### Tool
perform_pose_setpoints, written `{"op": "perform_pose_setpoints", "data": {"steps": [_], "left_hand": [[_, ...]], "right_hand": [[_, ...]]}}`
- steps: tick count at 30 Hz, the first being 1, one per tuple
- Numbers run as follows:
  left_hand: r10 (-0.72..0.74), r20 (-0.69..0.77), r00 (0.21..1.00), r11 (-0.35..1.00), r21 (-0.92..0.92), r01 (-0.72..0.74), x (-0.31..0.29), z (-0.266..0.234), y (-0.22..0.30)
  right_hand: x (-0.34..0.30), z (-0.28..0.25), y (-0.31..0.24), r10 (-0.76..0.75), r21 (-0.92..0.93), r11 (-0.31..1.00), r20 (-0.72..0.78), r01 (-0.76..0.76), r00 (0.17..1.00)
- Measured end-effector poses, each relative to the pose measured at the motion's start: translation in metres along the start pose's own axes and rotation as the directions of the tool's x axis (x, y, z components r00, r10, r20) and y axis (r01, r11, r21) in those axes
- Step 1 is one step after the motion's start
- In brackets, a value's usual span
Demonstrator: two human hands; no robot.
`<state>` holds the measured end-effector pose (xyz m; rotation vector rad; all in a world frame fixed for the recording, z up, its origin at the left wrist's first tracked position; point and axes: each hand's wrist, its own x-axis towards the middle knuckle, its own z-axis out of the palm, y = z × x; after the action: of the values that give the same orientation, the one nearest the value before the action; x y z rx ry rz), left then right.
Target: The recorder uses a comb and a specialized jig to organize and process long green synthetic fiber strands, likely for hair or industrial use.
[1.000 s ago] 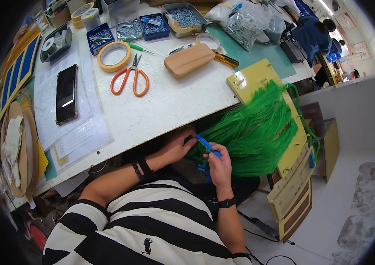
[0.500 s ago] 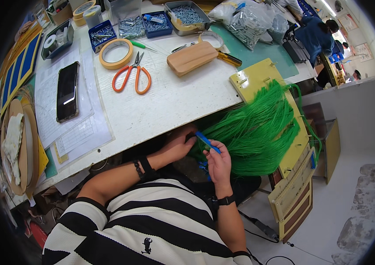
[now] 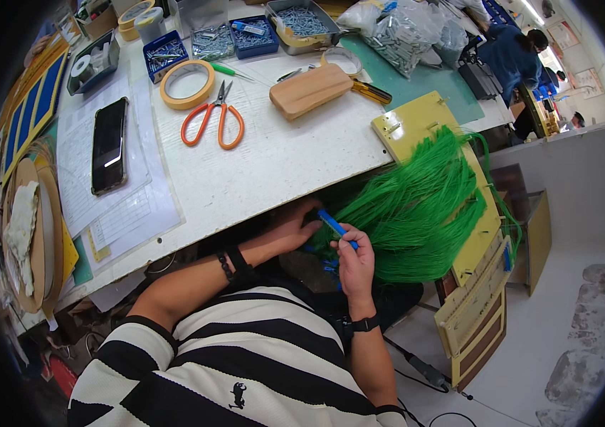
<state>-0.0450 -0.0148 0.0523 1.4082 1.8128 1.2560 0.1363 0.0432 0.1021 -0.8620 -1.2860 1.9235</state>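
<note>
A slim blue pen-like tool (image 3: 334, 223) slants up and left out of my right hand (image 3: 356, 262), which is closed around its lower end. Close by on the left, at the table's near edge, my left hand (image 3: 294, 229) is curled with its thumb bent in. Its fingertips lie in shadow near the tool's upper end, so what they hold cannot be made out. A large spread of fine green strands (image 3: 416, 213) fans from a yellow board (image 3: 416, 117) on the right toward my hands. Small blue pieces (image 3: 330, 265) show below the strands, beside my right hand.
On the white table (image 3: 245, 167) lie orange-handled scissors (image 3: 213, 121), a tape roll (image 3: 187, 84), a wooden block (image 3: 310, 91), a screwdriver (image 3: 371, 92) and a phone (image 3: 109, 146). Bins of small metal parts (image 3: 302, 25) line the back. A person (image 3: 509, 60) is at far right.
The blue tool has turned slightly in my right hand, and more of its side shows. Both hands have shifted only a little; the strands and table things look the same.
</note>
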Motion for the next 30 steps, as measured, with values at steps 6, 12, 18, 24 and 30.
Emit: {"op": "perform_pose_setpoints", "data": {"steps": [6,12,18,24,30], "left_hand": [[-0.135,0.126,0.983,0.981,-0.125,0.151,-0.001,-0.006,0.011],[-0.203,0.171,0.964,0.953,-0.191,0.234,-0.001,-0.009,0.019],[-0.22,0.192,0.956,0.925,-0.269,0.267,-0.002,-0.011,0.023],[-0.138,0.101,0.985,0.979,-0.136,0.151,-0.001,-0.008,0.012],[-0.15,0.132,0.98,0.98,-0.11,0.165,-0.001,-0.009,0.016]], "right_hand": [[0.006,0.001,0.003,-0.02,-0.018,1.0,-0.088,0.019,0.996],[0.004,-0.001,0.003,0.005,0.092,0.996,-0.082,0.003,0.997],[0.004,0.0,0.002,-0.026,0.005,1.0,-0.075,0.026,0.997],[0.001,0.002,0.0,-0.038,-0.056,0.998,0.038,0.04,0.999],[-0.002,-0.002,-0.008,0.005,0.14,0.99,-0.032,-0.001,0.999]]}}
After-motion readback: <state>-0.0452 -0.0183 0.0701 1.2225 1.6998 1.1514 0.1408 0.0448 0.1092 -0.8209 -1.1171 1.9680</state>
